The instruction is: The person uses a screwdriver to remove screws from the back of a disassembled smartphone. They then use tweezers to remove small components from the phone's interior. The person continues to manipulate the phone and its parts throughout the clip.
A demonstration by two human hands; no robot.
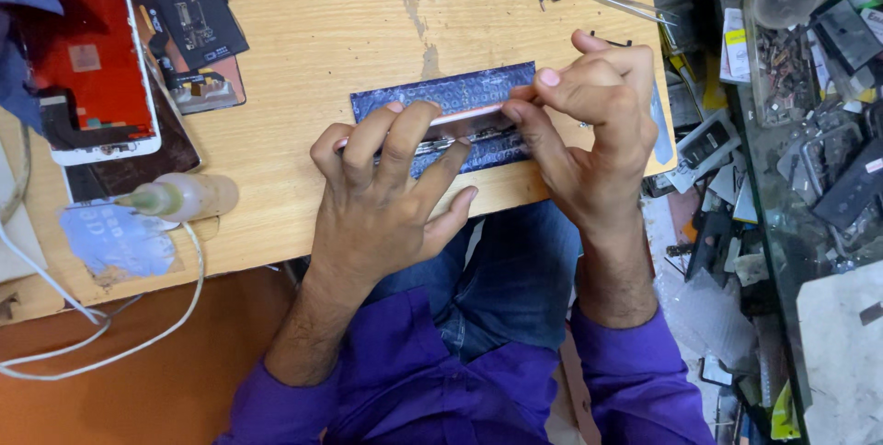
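An opened phone [464, 123] with a pale pink edge lies on a dark blue patterned mat [441, 94] near the front edge of a wooden table [313, 31]. My left hand [386, 192] lies over its left half, fingers spread and pressing on the frame. My right hand [589, 123] pinches the phone's right end between thumb and fingers. Much of the phone is hidden under both hands.
A red phone screen [92, 68] and a dark panel [189, 4] lie at the back left. A small squeeze bottle [184, 197] and white cable [110, 335] sit at the left. Tweezers [612, 2] lie at the back right. A cluttered shelf of parts [800, 114] stands right.
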